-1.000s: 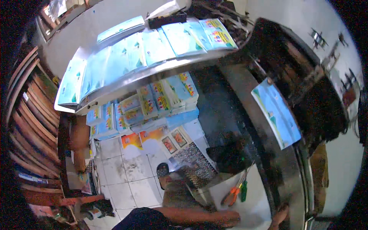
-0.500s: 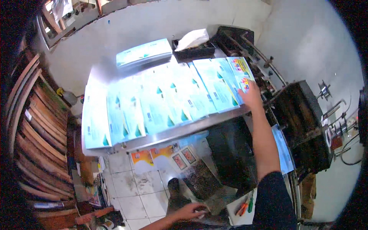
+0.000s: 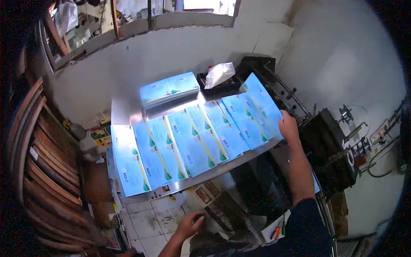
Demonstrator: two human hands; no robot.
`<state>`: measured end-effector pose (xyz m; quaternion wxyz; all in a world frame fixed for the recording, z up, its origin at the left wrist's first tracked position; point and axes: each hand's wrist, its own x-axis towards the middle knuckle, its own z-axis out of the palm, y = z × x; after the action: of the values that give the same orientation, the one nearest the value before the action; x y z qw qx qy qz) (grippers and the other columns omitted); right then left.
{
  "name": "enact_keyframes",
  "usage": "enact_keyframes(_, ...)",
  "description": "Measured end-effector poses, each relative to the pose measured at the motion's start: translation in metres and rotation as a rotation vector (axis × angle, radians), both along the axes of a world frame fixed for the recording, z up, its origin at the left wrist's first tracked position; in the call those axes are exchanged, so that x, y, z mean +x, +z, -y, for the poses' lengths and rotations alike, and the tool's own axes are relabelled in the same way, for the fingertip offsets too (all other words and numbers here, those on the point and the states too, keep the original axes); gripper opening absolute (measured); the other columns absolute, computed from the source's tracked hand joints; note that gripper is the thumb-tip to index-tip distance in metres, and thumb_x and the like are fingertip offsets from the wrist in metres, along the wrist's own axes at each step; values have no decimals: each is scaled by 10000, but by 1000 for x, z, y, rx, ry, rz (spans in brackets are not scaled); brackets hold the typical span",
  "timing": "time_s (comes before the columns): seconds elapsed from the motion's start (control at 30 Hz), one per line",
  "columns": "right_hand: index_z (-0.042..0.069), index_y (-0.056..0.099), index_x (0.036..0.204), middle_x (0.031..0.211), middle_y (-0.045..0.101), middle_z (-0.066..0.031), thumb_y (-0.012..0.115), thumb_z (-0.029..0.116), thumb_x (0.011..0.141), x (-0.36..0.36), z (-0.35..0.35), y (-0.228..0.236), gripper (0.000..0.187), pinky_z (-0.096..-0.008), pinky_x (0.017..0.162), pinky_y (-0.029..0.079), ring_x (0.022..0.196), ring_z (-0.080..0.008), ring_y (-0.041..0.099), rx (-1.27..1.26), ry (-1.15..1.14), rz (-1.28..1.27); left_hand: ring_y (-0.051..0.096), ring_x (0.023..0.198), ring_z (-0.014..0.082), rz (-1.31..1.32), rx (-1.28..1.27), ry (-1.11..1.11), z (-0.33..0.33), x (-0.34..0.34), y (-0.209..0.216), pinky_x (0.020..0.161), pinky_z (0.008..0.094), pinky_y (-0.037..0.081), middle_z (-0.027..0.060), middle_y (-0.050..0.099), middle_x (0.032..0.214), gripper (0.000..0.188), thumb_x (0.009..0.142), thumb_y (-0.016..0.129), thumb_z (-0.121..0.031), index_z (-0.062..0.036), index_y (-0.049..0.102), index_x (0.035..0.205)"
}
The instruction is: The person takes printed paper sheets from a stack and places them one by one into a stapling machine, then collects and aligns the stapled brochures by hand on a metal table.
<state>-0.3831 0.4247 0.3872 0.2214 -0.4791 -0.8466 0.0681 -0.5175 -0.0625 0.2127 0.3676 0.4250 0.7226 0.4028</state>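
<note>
Along the right end of the metal table (image 3: pixel 188 183), my right hand (image 3: pixel 288 127) is closed on the near right corner of a pale blue printed sheet (image 3: pixel 259 97). That sheet slants away toward the back and borders a row of overlapping blue sheets (image 3: pixel 195 150) with green and yellow corners. Low in front of the table hangs my left hand (image 3: pixel 190 223), its fingers loosely curled and the thumb apart. Nothing shows in it. A thick stack of similar blue sheets (image 3: pixel 169 91) lies at the table's back.
Beside the stack stands a black tray (image 3: pixel 219 88) with a white crumpled cloth (image 3: pixel 219 75). Dark machinery (image 3: pixel 323 143) borders the right side. Curved wooden boards (image 3: pixel 51 171) fill a rack at left. Orange- and green-handled tools (image 3: pixel 277 231) lie low on the right.
The colourful yellow-and-red print at the row's right end is gone from view; a blue face shows there. My left hand has moved left and up. The view has tilted upward.
</note>
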Motion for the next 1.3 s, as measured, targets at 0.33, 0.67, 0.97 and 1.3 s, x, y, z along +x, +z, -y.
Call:
enact_keyframes(0.33,50,596,1147,948,658,-158,646,28,721,121,210,71,430,-369,744,498,861,-299,655,-456,648,72,551,1130,246,378,329,-125,-113,-55,185,936,366,450,187,560,1245,644,797,734,-186,16,442,1334)
enact_keyframes(0.67,30,561,989,847,615,-148,640,315,883,164,269,15,315,-329,732,474,803,-183,607,-654,109,-506,669,927,317,-442,727,-275,-117,99,150,815,363,524,180,665,1067,306,810,584,-24,-33,647,1109)
enact_keyframes(0.97,8,565,1025,992,630,-164,590,274,920,224,255,-25,287,-378,832,471,950,-259,616,-701,279,-775,655,992,337,-434,799,-493,-134,161,147,830,391,535,191,649,1118,353,768,651,-81,-38,639,1119)
enact_keyframes(1.3,21,574,1030,955,604,-132,586,202,922,249,240,-43,211,-357,813,474,908,-237,607,-667,461,-814,674,948,312,-339,781,-534,-128,172,141,766,354,555,163,650,1136,406,737,649,21,-52,622,1136)
